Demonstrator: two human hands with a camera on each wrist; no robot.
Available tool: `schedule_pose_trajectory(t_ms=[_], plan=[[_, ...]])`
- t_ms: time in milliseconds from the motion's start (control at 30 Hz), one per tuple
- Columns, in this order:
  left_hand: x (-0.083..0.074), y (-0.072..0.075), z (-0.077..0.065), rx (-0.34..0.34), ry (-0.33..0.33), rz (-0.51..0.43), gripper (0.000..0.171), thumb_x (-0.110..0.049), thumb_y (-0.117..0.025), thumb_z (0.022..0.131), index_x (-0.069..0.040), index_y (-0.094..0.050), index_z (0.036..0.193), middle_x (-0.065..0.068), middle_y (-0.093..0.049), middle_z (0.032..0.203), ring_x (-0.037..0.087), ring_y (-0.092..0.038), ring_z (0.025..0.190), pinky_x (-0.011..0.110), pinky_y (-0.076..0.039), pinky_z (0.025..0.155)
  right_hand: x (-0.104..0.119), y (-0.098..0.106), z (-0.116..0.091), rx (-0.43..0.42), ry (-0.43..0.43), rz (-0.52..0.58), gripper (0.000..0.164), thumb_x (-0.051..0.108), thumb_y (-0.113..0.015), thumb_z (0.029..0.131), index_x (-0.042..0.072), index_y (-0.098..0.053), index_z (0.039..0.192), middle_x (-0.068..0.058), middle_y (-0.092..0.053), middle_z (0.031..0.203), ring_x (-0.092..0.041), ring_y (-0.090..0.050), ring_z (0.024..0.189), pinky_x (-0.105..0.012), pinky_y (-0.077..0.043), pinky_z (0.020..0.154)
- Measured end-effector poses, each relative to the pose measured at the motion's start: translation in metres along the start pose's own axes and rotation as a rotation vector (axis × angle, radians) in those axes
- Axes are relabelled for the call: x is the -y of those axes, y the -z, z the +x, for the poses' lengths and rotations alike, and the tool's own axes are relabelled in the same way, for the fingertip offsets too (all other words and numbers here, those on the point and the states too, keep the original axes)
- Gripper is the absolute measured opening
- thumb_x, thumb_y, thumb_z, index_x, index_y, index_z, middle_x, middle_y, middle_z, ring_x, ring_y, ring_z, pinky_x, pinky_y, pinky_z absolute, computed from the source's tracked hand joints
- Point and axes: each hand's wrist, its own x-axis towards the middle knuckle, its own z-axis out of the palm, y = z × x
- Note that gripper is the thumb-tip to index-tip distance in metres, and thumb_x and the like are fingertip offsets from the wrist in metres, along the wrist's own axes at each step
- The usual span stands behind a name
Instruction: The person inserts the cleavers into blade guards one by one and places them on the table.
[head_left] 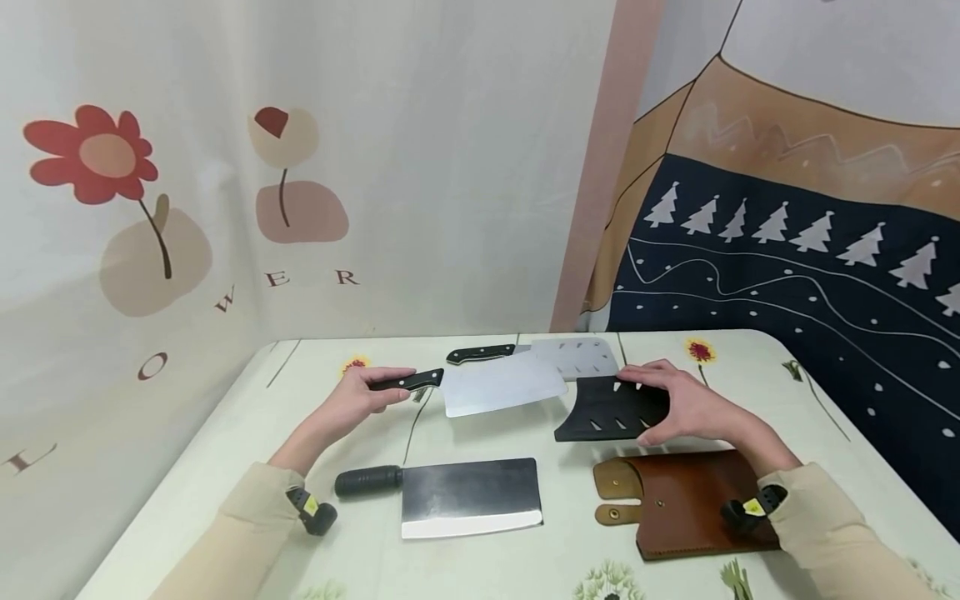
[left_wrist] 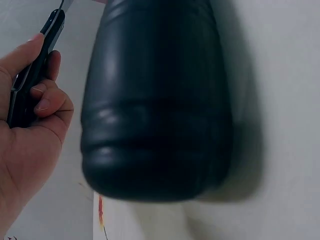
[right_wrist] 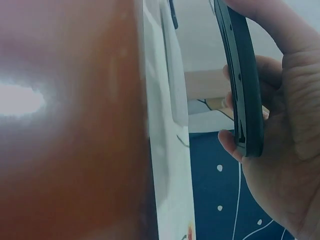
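Note:
My left hand (head_left: 351,403) grips the black riveted handle of a cleaver (head_left: 502,383), raised above the table with its blade pointing right. In the left wrist view, thumb and fingers close around that handle (left_wrist: 31,80). My right hand (head_left: 696,404) holds a black slotted blade guard (head_left: 617,410) by its right end, thumb at the near edge and fingers at the far edge. The guard's curved left end faces the blade tip, and a small gap seems to separate them. The right wrist view shows the guard (right_wrist: 245,85) edge-on, in the fingers.
Behind lies another cleaver (head_left: 480,354), its blade in a pale translucent slotted guard (head_left: 588,358). In front lie a dark-bladed cleaver (head_left: 472,496) with a round black handle and a brown leather sheath (head_left: 690,508) with snap straps. Curtains hang beyond the patterned tabletop (head_left: 300,575).

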Motion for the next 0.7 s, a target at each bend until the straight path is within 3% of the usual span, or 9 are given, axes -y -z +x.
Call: schedule_pose_trajectory(t_ms=[400,700], plan=[[-0.0030,-0.0050,0.0016,-0.020,-0.008,-0.036,0.045,-0.011,-0.079,0.091,-0.005,-0.068,0.133,0.006,-0.065,0.096,0.011,-0.043,0.061,0.028,-0.042,0.062,0.0041,-0.0020,0.0010,0.002,-0.006,-0.009,0.093,0.043,-0.092,0.066,0.011,-0.058,0.146,-0.018,-0.052,0.145,-0.038,-0.041,0.130,-0.064,-0.043,0.099],[-0.0043,-0.0073,-0.0002,0.009,0.003,-0.033,0.045,-0.014,-0.078,0.092,-0.004,-0.067,0.134,0.008,-0.067,0.098,0.013,-0.043,0.063,0.031,-0.042,0.065,0.0043,-0.0032,0.0018,0.004,-0.005,0.002,0.093,0.042,-0.091,0.066,0.011,-0.057,0.147,-0.018,-0.052,0.144,-0.038,-0.042,0.130,-0.063,-0.044,0.098]])
